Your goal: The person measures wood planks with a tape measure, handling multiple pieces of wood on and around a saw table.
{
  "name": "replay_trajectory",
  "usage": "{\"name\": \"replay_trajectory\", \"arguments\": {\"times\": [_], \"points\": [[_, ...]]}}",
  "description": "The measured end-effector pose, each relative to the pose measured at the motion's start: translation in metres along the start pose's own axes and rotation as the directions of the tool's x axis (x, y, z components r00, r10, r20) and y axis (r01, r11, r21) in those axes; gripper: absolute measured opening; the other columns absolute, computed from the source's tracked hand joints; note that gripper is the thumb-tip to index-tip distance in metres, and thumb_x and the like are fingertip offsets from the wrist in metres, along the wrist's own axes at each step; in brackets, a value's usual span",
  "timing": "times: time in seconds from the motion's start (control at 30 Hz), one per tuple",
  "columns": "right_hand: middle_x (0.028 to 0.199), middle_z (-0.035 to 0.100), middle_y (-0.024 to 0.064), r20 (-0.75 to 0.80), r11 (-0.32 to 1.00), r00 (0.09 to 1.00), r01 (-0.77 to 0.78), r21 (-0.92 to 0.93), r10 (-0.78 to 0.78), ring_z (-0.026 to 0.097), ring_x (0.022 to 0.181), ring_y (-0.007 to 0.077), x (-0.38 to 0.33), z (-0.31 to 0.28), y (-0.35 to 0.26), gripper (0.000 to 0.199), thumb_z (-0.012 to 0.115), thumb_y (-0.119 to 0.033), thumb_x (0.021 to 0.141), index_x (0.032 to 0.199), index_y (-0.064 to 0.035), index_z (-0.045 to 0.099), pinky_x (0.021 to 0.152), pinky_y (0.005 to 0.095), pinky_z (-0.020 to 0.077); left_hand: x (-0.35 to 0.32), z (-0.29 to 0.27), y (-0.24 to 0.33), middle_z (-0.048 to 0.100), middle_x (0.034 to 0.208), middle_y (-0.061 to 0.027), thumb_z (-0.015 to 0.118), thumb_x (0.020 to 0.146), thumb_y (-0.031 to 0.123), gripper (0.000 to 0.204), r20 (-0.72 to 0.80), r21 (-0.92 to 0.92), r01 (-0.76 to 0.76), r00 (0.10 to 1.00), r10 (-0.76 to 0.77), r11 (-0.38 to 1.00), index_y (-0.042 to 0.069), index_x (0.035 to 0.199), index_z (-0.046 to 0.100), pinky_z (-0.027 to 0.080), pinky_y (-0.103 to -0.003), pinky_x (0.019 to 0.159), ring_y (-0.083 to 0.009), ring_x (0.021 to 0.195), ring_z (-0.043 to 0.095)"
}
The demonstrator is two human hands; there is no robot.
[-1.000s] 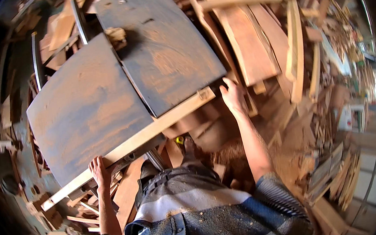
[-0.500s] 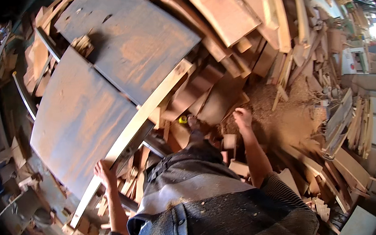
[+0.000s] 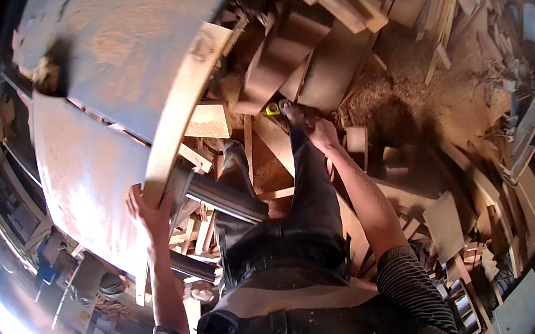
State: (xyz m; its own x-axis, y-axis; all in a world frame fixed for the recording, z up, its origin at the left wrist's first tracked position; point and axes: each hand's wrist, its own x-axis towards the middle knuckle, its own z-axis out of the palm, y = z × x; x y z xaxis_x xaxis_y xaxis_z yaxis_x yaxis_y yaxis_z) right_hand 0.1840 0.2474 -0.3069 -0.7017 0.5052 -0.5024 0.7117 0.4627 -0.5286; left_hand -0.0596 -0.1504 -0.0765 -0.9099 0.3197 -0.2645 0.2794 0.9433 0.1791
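Note:
A long pale wooden strip stands along the near edge of the grey metal machine table. My left hand is curled round the strip's near part, its fingers reaching over the top onto the table edge. My right hand hangs low beside my right lower leg with its fingers curled in; what they hold, if anything, is hidden. Close to that hand and my foot, a small yellow tape measure lies among the boards on the floor.
A clump of wood shavings sits on the table top. Metal rails stick out from under the table toward my legs. Brown boards are heaped ahead, and sawdust covers the floor to the right. Offcuts lie beside my right arm.
My view has come down and closer to the floor. My right hand has moved down and in toward my leg. The left hand stays on the wooden strip.

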Motion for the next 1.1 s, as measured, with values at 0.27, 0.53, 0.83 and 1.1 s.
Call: {"name": "replay_trajectory", "arguments": {"times": [0.27,0.53,0.83,1.1], "points": [[0.089,0.070,0.0263,0.219,0.991,0.967,-0.133,-0.015,0.133,0.068,0.088,0.0451,0.082,0.174,0.102,0.022,0.065,-0.020,0.084,0.092,-0.0003,0.069,0.081,0.0534,0.0544,0.001,0.036,0.004,0.052,0.129,-0.0254,0.068,0.079,0.017,0.084,-0.289,0.025,0.198,0.940,-0.183,0.980,-0.007,0.150,0.030,0.040,-0.051,0.108,-0.0357,0.125,0.050],[0.098,0.070,0.0281,0.194,0.913,0.930,-0.351,0.208,0.313,0.067,0.099,0.0451,0.141,0.324,0.145,0.038,0.074,-0.031,0.081,0.101,0.0015,0.067,0.086,0.0523,0.0536,0.011,0.036,0.038,0.052,0.126,-0.0250,0.070,0.076,0.015,0.082,-0.319,0.156,0.242,0.930,-0.183,0.958,-0.006,0.145,0.033,0.040,-0.052,0.105,-0.0372,0.122,0.050],[0.132,0.057,0.0225,0.184,0.974,0.969,-0.129,-0.186,0.163,0.059,0.120,0.0400,0.184,0.376,0.131,0.046,0.070,-0.026,0.090,0.127,-0.0018,0.057,0.095,0.0483,0.0537,0.016,0.046,0.055,0.052,0.123,-0.0246,0.073,0.072,0.014,0.080,-0.316,0.259,0.247,0.935,-0.160,0.934,-0.006,0.140,0.037,0.040,-0.052,0.102,-0.0389,0.118,0.050],[0.124,0.067,0.0088,0.113,0.604,0.957,0.258,-0.754,-0.267,0.055,0.124,0.0313,0.214,0.468,0.219,0.038,0.051,-0.022,0.096,0.128,-0.0088,0.068,0.106,0.0471,0.0398,0.039,0.052,0.067,0.052,0.120,-0.0242,0.076,0.069,0.012,0.078,-0.275,0.263,0.162,0.957,-0.087,0.951,-0.005,0.135,0.040,0.041,-0.052,0.099,-0.0404,0.114,0.051]]}}
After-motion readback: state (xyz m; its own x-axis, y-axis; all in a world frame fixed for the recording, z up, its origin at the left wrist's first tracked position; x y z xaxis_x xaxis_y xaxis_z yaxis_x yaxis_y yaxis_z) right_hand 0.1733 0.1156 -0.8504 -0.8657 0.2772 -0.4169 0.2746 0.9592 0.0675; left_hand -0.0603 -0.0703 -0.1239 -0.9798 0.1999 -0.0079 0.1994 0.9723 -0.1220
